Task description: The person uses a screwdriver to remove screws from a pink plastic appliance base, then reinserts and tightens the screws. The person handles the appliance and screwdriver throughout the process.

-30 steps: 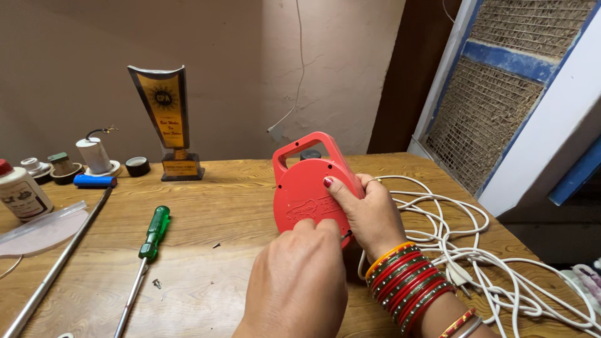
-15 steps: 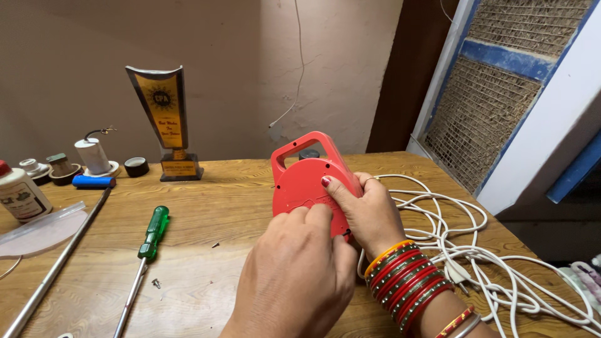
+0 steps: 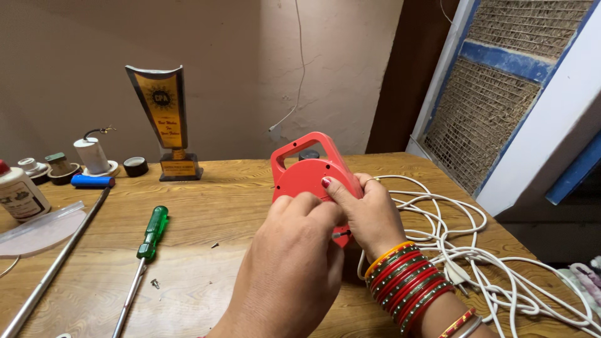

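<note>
A red plastic cord reel with a carry handle stands upright on the wooden table. My right hand, with red and gold bangles on the wrist, grips the reel's right side, thumb on its front face. My left hand covers the reel's lower front, fingers curled against the centre. A small dark screw or hole shows between the two hands. A white cable lies in loose loops to the right of the reel.
A green-handled screwdriver and a long metal rod lie at the left, with a small screw near them. A trophy, black tape roll, blue cylinder, white capacitor and white bottle stand at the back.
My left hand has moved up and forward onto the reel's front face. The reel and my right hand have stayed nearly still.
</note>
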